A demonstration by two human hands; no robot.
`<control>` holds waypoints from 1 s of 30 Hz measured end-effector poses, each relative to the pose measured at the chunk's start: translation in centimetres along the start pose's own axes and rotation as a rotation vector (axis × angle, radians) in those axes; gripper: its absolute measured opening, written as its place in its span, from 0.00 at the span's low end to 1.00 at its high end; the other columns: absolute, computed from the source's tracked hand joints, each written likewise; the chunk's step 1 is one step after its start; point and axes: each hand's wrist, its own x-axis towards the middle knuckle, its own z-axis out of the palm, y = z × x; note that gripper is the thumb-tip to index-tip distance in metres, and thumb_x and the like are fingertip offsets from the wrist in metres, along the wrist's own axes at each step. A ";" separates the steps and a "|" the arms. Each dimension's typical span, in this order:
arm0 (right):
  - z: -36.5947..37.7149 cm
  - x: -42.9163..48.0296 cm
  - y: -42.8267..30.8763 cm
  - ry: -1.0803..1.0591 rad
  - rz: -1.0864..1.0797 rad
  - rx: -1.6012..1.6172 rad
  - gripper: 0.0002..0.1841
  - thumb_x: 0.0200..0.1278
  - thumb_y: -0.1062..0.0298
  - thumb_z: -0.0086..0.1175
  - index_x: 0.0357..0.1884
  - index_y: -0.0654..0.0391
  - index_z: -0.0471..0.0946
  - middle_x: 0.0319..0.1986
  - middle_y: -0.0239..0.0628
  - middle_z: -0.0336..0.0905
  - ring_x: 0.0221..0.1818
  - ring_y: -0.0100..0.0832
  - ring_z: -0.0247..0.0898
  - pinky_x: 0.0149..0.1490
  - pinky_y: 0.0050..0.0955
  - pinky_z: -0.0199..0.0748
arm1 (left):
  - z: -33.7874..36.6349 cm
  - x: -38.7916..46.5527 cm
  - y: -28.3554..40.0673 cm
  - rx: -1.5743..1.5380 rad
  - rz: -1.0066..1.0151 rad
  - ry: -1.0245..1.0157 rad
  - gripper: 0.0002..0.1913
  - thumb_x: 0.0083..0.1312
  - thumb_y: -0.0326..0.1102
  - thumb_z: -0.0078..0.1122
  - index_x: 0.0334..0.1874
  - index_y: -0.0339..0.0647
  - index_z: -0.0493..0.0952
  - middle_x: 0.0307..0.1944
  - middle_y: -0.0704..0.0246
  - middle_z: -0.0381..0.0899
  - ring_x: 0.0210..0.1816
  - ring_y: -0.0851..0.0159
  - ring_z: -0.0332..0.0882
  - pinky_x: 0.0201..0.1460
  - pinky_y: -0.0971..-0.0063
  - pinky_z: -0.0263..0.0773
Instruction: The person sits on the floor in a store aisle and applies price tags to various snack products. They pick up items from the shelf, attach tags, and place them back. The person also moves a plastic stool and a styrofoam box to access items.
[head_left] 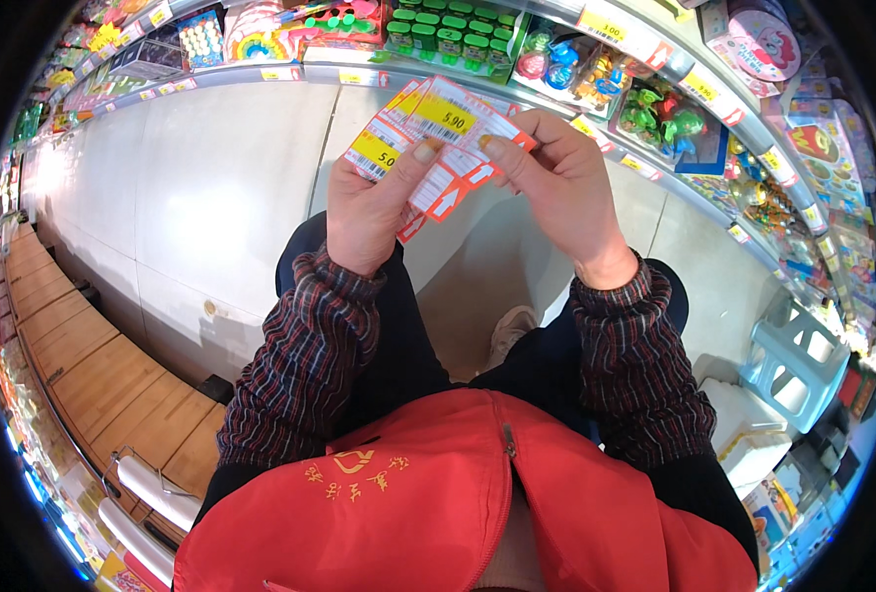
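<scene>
My left hand (370, 211) grips a fanned bunch of paper shelf price tags (438, 181), its thumb pressed across them. The tags are white with yellow panels, barcodes and red ends bearing white arrows. The thumb and fingers of my right hand (573, 194) pinch the right end of the upper price tag (449, 109), which overlaps the others. Both hands are raised above the floor, in front of the lowest shelf. The tags partly cover one another, and my fingers beneath them are mostly hidden.
Ahead and to the right curve store shelves with price strips (623, 33), green-lidded containers (449, 33) and bagged toys (656, 118). A light-blue plastic stool (793, 362) stands at right. At left is a slatted wooden platform (105, 370) with white rolls (153, 488) at its near end.
</scene>
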 end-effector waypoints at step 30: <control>-0.6 0.0 -0.6 0.195 -0.127 0.058 0.06 0.73 0.69 0.54 0.42 0.62 0.76 0.28 0.30 0.78 0.27 0.17 0.67 0.35 0.19 0.66 | -0.6 -0.9 0.2 0.069 -0.006 -0.195 0.09 0.69 0.28 0.62 0.48 0.34 0.80 0.27 0.72 0.78 0.20 0.81 0.67 0.20 0.86 0.60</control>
